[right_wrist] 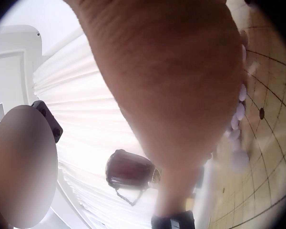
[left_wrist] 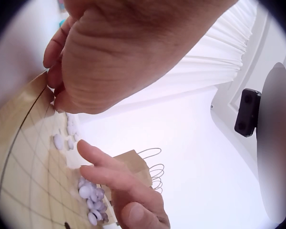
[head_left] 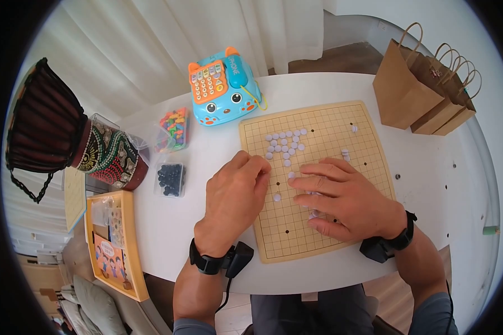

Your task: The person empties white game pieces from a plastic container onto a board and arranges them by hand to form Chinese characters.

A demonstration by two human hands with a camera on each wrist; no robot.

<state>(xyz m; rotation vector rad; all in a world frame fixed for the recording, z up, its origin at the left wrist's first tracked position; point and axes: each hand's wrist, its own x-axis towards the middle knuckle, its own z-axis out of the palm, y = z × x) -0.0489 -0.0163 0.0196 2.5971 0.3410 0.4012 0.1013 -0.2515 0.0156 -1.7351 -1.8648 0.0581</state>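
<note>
A wooden grid board (head_left: 274, 245) lies on the table with white round game pieces (head_left: 285, 142) set in a patterned group on its upper left part. My left hand (head_left: 235, 190) is over the board's left edge, fingers curled down just below that group; I cannot tell whether its hidden fingertips pinch a piece. My right hand (head_left: 346, 198) spreads its fingers low over the middle of the board. Beneath it is a loose heap of white pieces (left_wrist: 91, 200), partly covered by the palm in the head view. One single white piece (head_left: 277, 197) lies between the hands.
Left of the board stand a clear box of black pieces (head_left: 170, 180), a box of colourful pieces (head_left: 173, 129), a drum (head_left: 109, 151) and a wooden tray (head_left: 137, 257). A blue toy phone (head_left: 223, 106) stands behind the board, and brown paper bags (head_left: 408, 92) at the back right.
</note>
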